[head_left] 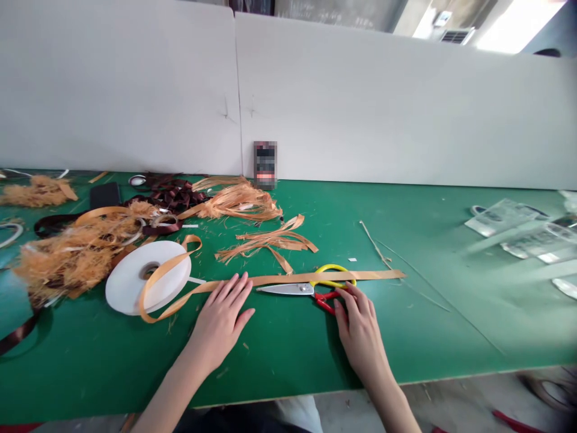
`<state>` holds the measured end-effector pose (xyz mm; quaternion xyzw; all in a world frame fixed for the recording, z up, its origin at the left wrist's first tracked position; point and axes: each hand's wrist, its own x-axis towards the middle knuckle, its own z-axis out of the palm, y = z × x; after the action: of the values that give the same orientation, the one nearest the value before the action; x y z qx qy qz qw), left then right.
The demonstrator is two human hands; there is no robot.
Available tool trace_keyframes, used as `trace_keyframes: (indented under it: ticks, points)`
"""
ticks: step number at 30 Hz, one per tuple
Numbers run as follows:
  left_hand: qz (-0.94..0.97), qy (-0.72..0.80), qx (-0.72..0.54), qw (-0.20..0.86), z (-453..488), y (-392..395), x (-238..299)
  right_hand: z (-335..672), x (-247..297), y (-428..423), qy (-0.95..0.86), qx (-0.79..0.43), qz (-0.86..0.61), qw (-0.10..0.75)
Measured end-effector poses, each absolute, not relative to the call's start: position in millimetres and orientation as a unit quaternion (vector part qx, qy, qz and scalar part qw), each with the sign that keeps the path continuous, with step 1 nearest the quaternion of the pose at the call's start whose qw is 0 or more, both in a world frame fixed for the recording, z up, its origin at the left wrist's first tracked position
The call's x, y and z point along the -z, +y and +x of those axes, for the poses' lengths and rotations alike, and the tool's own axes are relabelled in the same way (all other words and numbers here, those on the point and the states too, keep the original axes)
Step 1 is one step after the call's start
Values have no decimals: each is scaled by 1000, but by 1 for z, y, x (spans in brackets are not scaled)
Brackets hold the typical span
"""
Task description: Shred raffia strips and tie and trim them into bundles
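A strip of tan ribbon (279,279) lies stretched across the green table. My left hand (223,316) is laid flat with fingers outstretched, its fingertips on the ribbon. A pair of scissors (288,289) with one yellow and one red handle lies just below and partly across the strip, blades pointing left and closed. My right hand (360,331) has its fingers bent at the scissors' handles, thumb by the red loop and fingertips at the yellow one. To the left, a white ribbon spool (128,276) lies tilted, with the tan ribbon looping off it.
Frayed tan ribbon bundles (76,252) and dark brown ribbon (169,195) are heaped at the left. Shredded strips (270,240) lie beyond my left hand. A thin cord (374,243) and clear plastic pieces (505,216) are at the right. A white partition (383,108) borders the back.
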<state>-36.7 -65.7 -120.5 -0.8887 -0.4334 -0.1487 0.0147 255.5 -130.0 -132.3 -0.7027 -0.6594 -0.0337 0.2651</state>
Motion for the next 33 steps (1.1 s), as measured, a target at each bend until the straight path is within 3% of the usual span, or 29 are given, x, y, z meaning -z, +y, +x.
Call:
trace_keyframes:
  ticks: [6,12,18,24,26,29,33]
  points:
    - [-832,-509,201,87,-57,-68,134,268,118,-138,-671,36,-711,205]
    - [-793,-552,236,105,-51,-71,128,300,105,-156,-628,9,-773,88]
    - [-881,-417,219,40,-43,-71,119,312,92,-167,-621,-144,-770,5]
    - [-897,-405,179,20,-41,-69,117,299,79,-168,-612,-130,-773,-99]
    - [-898,-410,160,21,-38,-69,114,299,80,-170,-607,-150,-775,-91]
    - [-900,-411,143,24,-28,-68,108,301,86,-177,-594,-192,-781,-14]
    - [-911,-379,162,7,-6,-69,107,293,91,-195,-516,-314,-769,209]
